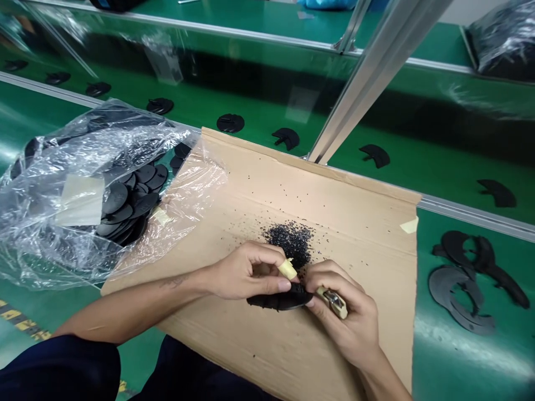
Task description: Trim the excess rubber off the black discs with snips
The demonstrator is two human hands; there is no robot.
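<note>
L hand (pixel 246 275) is pinching a blk disc (pixel 273 302), thumb & yellow-taped index nearly meeting; R hand (pixel 349 312) is curling fully round a small tool (pixel 336 304), type unclear, its thumb touching the disc's R edge. Disc's sitting btwn both grips, over cardboard (pixel 376 267). Blk bits (pixel 288 239) are lying just beyond; bagged discs (pixel 144 203) are lying off L, curved blk parts (pixel 445 292) off R.

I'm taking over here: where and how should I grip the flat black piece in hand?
Probably pinch the flat black piece at its left end, from the near left: that thin edge juts free; the left hand and right hand occupy its middle and right end.
</note>
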